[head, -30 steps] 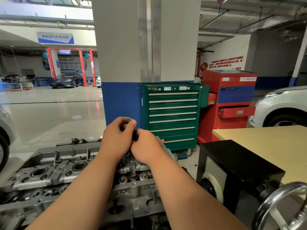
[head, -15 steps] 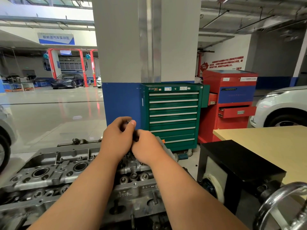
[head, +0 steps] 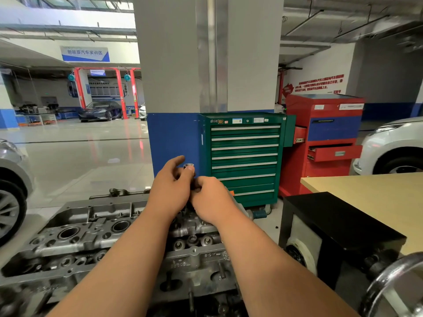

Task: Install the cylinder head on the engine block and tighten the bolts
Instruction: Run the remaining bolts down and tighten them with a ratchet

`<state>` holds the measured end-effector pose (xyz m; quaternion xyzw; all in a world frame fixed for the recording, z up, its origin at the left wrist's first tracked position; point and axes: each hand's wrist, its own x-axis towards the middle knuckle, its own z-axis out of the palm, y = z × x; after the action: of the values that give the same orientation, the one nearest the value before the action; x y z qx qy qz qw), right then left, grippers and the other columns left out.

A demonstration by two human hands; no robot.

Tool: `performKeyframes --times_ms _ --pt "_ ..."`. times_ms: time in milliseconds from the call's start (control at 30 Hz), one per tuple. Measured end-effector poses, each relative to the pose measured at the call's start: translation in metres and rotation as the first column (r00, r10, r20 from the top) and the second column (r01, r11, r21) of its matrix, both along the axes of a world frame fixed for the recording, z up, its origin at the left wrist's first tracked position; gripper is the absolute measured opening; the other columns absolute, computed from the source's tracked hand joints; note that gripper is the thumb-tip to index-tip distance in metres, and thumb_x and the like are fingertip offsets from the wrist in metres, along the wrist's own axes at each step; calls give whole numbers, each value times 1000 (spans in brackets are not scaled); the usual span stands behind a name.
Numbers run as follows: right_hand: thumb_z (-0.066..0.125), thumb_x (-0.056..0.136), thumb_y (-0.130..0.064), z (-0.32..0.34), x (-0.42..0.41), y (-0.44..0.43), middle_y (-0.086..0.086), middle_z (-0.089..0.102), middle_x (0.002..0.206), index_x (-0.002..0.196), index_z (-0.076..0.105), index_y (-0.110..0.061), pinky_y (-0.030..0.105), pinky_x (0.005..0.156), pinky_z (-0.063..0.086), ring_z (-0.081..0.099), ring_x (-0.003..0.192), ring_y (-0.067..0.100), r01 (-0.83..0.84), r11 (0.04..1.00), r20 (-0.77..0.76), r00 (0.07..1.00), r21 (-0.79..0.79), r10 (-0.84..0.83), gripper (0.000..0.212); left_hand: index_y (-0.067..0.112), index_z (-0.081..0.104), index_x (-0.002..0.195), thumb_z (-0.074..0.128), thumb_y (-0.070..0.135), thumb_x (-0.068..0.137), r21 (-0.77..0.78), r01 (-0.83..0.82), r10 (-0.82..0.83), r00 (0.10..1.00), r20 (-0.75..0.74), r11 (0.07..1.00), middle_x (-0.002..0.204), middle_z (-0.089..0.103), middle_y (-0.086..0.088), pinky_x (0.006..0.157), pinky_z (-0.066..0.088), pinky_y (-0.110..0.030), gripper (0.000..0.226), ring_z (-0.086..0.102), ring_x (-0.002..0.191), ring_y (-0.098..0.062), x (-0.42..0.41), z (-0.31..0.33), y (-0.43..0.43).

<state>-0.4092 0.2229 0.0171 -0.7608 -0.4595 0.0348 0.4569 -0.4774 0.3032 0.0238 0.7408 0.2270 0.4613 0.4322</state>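
A dull grey cylinder head sits before a green tool cabinet, a red cabinet and a blue-banded grey pillar.

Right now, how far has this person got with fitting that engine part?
Done, it seems: the cylinder head already lies in place under the hands. In hand: the left hand pinches a metal-tipped tool upright over the head's far side; the right hand curls beside it, its grip hidden. Left: the tightening itself; how much is done cannot be told.
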Motion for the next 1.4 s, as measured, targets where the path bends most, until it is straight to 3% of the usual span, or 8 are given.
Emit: performKeyframes --times_ms 233,333,467,700,900,1100,1300,1400 --pt "52 86 -18 3 -1 3 -3 58 65 69 53 -21 24 45 31 53 59 18 86 996 48 995 -29 -84 17 19 61 85 73 35 81 31 -89 89 996 -7 996 77 67 4 70 50 -29 20 65 78 -14 0 0 -1" --pt "52 89 -24 2 -1 1 -7 59 63 73 57 -25 24 45 31 51 56 12 19 999 40 999 -36 -17 17 24 66 95 67 31 87 71 -60 61 998 -9 996 83 68 12 77 49 -25 11 65 85 -6 -4 0 1" --pt "58 88 -19 2 1 0 -2 60 65 74 63 -18 25 48 33 49 56 17 4 1000 -28 1000 16 -3 15 27 51 135 58 28 94 -12 61 -61 998 14 998 93 70 7 88 46 -25 42 64 96 -6 -3 0 -3" --pt "53 87 -23 3 1 4 -5 58 66 78 61 -19 23 44 28 49 57 12 66 998 34 997 -20 -65 12 20 64 83 73 35 81 11 -67 67 998 -1 998 80 70 4 81 55 -39 17 67 82 -14 -2 1 0" --pt "56 88 -16 2 4 1 -9 53 53 62 59 -22 22 43 29 43 49 9 11 1000 -11 1000 13 -11 27 31 58 121 56 28 95 -21 80 -80 997 18 997 94 70 12 91 50 -30 27 65 97 -5 -2 -2 -1" --pt "48 87 -10 4 0 10 -1 57 69 77 58 -13 23 45 25 46 57 13 157 985 123 981 -73 -148 15 24 65 81 74 38 79 81 -132 134 991 -14 988 76 67 8 73 52 -30 17 64 77 -9 1 -1 -3" --pt "51 89 -17 4 0 0 -3 57 60 77 63 -16 24 43 31 46 51 13 -32 998 31 999 -62 34 17 22 47 142 63 33 91 65 -6 9 999 -43 998 100 69 8 98 44 -30 55 62 105 -10 -4 -1 3" --pt "50 88 -11 2 1 3 4 62 70 79 63 -10 25 45 28 50 62 22 68 996 85 994 -62 -62 16 22 35 147 54 33 96 34 49 -48 998 -51 998 104 68 7 96 44 -31 56 61 105 -10 1 -3 -2"
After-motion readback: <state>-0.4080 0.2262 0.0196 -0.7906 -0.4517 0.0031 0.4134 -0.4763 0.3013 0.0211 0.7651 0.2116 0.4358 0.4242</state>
